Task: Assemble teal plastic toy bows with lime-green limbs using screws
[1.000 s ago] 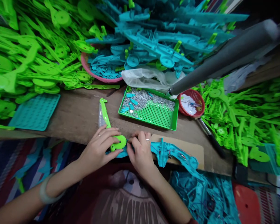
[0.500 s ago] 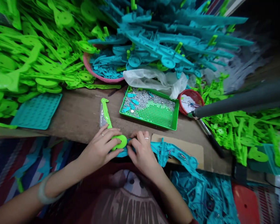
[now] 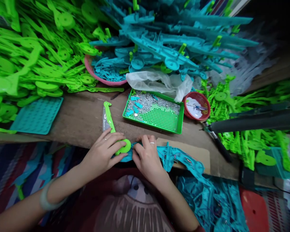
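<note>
left hand (image 3: 103, 153) pinches the disc end of the green lever (image 3: 109, 117), whose long axis runs away from the body over the wooden table (image 3: 82, 119); right hand (image 3: 147, 158), fingers curled, grips the teal frame (image 3: 170, 156), which trails rightward and meets the disc.

I read no text, number, label or brand anywhere in view. Print on shirt (image 3: 132, 206): drawing of eye and teeth only, no letters I can make out.
</note>
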### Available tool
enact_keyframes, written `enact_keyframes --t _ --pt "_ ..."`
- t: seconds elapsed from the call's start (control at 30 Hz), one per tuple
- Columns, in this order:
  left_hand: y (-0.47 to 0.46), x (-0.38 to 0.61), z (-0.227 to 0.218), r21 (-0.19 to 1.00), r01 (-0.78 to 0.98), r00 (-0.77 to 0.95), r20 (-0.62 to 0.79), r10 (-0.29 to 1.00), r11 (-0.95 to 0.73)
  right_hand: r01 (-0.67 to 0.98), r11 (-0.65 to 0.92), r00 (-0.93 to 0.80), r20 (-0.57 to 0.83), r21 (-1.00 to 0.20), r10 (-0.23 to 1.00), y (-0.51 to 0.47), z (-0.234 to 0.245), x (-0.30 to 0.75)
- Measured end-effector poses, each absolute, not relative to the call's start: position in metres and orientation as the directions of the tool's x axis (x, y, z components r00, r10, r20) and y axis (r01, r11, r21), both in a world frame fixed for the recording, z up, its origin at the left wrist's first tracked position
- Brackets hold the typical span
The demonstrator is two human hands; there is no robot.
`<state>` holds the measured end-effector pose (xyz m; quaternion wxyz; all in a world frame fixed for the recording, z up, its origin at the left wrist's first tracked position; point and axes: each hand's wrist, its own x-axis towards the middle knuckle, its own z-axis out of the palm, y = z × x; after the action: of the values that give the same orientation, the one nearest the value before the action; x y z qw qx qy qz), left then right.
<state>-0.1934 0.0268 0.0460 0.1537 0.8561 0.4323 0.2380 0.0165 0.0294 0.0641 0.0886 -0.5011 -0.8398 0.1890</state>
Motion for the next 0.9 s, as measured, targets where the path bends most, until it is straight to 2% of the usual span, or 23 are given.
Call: enact_keyframes --t 0.07,0.17,0.27,0.43,0.5,0.6,0.77,0.9 --pt "0.029 -0.194 0.050 0.435 0.671 0.546 0.257 0.798 -0.600 0.786 0.423 -0.480 -0.013 -0.450 0.877 0.031 0.068 0.024" --pt "0.030 -0.190 0.059 0.378 0.679 0.577 0.254 0.776 -0.629 0.709 0.395 -0.449 0.058 -0.584 0.892 0.032 0.073 0.044" --pt "0.024 -0.178 0.067 0.275 0.677 0.617 0.293 0.730 -0.683 0.643 0.370 -0.420 0.096 -0.671 0.903 0.033 0.077 0.068" --pt "0.006 -0.152 0.060 0.133 0.697 0.644 0.318 0.696 -0.705 0.677 0.470 -0.491 0.128 -0.567 0.862 0.029 0.071 0.072" --pt "0.001 -0.148 0.055 0.112 0.713 0.629 0.332 0.703 -0.692 0.694 0.498 -0.514 0.127 -0.520 0.848 0.027 0.066 0.061" --pt "-0.002 -0.148 0.049 0.113 0.720 0.618 0.345 0.706 -0.685 0.750 0.453 -0.475 0.084 -0.482 0.876 0.028 0.061 0.044" --pt "-0.004 -0.150 0.046 0.135 0.715 0.610 0.360 0.706 -0.686 0.758 0.330 -0.420 -0.035 -0.563 0.907 0.037 0.065 0.035" --pt "-0.004 -0.152 0.042 0.172 0.706 0.596 0.378 0.708 -0.687 0.725 0.314 -0.444 -0.068 -0.613 0.893 0.043 0.067 0.035"
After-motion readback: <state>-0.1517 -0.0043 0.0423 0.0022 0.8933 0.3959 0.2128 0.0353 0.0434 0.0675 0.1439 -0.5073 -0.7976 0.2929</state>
